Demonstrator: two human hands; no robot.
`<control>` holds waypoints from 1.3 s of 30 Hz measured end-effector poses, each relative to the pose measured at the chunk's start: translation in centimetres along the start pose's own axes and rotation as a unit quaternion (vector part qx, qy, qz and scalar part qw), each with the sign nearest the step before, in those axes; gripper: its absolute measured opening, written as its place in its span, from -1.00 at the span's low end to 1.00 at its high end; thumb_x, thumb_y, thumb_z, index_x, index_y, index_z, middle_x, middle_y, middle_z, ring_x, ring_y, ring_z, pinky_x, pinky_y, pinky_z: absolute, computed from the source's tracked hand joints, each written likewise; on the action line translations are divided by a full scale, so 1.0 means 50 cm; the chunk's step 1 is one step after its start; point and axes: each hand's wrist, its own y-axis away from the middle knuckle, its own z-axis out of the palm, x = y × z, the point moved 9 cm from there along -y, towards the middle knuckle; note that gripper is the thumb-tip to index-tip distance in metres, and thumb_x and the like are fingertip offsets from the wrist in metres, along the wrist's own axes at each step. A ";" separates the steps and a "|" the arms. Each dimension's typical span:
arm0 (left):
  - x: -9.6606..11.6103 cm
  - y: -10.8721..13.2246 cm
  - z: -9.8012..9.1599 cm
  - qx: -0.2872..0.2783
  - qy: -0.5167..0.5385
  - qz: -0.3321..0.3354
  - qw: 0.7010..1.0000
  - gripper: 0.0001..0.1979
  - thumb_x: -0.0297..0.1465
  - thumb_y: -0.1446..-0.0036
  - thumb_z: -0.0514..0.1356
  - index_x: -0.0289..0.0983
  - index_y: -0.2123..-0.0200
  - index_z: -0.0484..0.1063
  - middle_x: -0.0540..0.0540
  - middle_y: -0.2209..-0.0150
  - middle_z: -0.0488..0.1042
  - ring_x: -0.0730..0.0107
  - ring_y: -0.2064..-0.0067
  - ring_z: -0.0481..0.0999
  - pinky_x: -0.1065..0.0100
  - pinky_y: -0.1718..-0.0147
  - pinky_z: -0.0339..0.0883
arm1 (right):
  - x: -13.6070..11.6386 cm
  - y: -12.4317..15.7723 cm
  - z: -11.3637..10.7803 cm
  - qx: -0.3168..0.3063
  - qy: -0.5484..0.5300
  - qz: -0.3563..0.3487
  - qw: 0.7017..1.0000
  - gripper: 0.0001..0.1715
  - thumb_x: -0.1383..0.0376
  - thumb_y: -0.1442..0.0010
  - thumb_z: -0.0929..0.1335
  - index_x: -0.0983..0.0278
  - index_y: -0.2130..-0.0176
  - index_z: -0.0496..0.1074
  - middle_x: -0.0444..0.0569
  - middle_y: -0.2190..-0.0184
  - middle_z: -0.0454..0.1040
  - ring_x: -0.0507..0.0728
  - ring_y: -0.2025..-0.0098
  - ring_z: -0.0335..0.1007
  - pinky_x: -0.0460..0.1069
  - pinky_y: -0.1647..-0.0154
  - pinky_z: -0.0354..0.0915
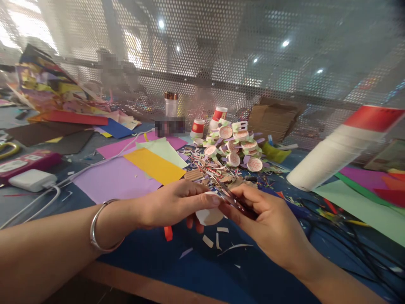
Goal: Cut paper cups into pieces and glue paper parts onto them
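Note:
My left hand (177, 202) pinches a small white cup-like paper piece (209, 216) above the blue tabletop. The fingers of my right hand (262, 215) are wrapped round dark-handled scissors (234, 199), whose blades point up and to the left, close beside the white piece. Whether the blades touch it is hard to tell. Below both hands lie white paper scraps (208, 241) and a small orange strip (168, 233).
Behind my hands are a pile of cut cup pieces (234, 147) and shredded scraps. Coloured paper (117, 179), a power strip (31, 162) and white cable lie left. A leaning cup stack (341, 147) and black cables (344, 236) are right.

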 end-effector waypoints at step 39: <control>0.017 0.003 -0.045 0.108 -0.090 0.097 0.985 -0.70 -0.19 -0.22 0.26 -0.33 0.39 0.49 -0.03 0.45 0.46 0.46 0.40 0.41 0.46 0.44 0.27 | -0.006 0.000 -0.011 -0.047 -0.032 -0.024 0.998 -0.66 0.00 -0.30 0.37 0.22 0.18 0.43 -0.13 0.35 0.41 0.03 0.36 0.25 -0.07 0.39 0.16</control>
